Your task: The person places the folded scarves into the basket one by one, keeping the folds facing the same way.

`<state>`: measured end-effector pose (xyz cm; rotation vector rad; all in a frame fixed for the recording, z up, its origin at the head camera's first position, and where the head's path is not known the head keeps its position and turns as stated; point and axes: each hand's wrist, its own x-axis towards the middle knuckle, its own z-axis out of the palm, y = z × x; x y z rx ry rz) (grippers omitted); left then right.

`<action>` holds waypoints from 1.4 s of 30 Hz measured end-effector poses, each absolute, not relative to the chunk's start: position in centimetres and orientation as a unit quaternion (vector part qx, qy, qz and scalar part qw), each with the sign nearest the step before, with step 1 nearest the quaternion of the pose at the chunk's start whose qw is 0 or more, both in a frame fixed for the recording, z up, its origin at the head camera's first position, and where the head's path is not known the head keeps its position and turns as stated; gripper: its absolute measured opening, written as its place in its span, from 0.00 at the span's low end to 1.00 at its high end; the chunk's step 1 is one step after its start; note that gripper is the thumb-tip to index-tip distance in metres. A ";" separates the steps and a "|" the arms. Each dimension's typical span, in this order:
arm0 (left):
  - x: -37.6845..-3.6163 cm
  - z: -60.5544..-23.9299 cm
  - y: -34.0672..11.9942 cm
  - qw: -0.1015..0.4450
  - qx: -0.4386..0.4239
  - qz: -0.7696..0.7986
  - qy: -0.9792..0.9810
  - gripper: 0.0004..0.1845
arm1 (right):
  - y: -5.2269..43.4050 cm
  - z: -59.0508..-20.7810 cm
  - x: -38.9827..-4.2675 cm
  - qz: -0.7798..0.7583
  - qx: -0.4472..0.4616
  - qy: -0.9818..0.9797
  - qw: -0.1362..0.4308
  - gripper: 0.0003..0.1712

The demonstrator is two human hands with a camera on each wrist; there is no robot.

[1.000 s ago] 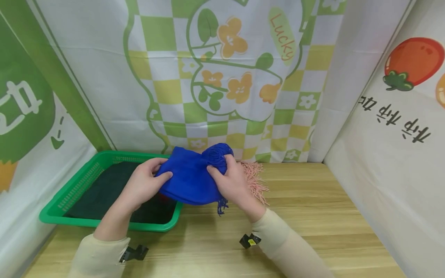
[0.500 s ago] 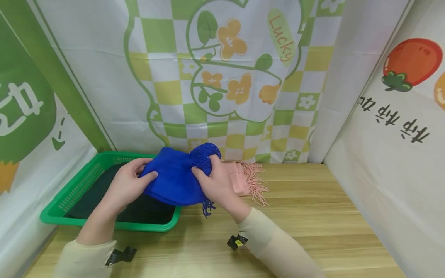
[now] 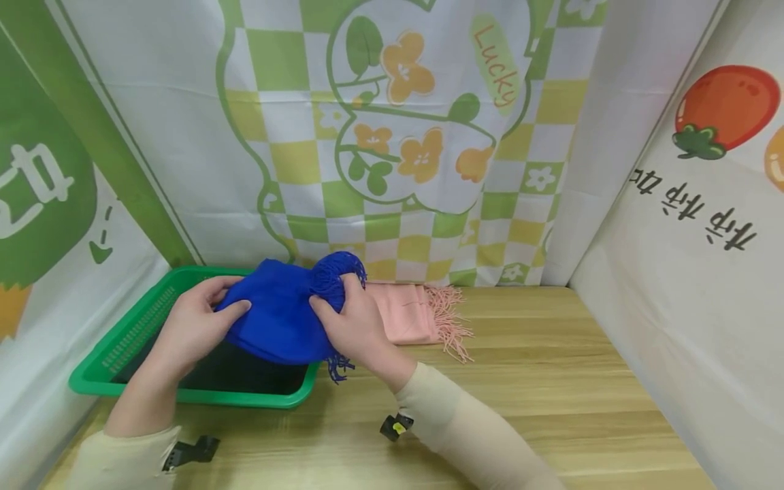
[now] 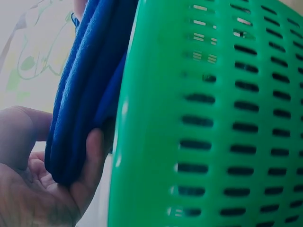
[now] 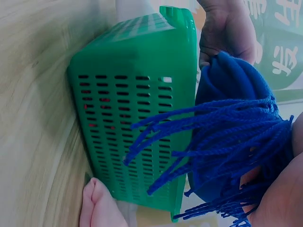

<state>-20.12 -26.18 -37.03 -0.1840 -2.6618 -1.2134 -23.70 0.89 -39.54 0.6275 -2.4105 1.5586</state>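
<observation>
A folded blue scarf (image 3: pixel 269 313) with a fringed end is held over the right part of the green basket (image 3: pixel 294 401). My left hand (image 3: pixel 199 320) grips its left end, and the left wrist view shows the thick folded layers between thumb and fingers. My right hand (image 3: pixel 355 323) pinches the other end beside the bunched fringe (image 3: pixel 331 275). Loose blue strands (image 5: pixel 222 123) hang down in the right wrist view. Dark cloth (image 3: pixel 257 374) lies inside the basket below the scarf.
A folded pink scarf (image 3: pixel 401 313) lies on the wooden table (image 3: pixel 520 381) right of the basket, its fringe pointing right. A printed curtain (image 3: pixel 398 224) hangs behind, and white printed panels stand at both sides.
Both hands have carried the blue scarf leftward, farther over the basket. More of the folded pink scarf has come into sight behind it.
</observation>
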 end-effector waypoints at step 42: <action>-19.4 -37.5 -34.1 0.145 0.027 -0.388 -0.910 0.31 | -7.9 -39.8 -22.2 0.441 0.206 -0.873 0.038 0.35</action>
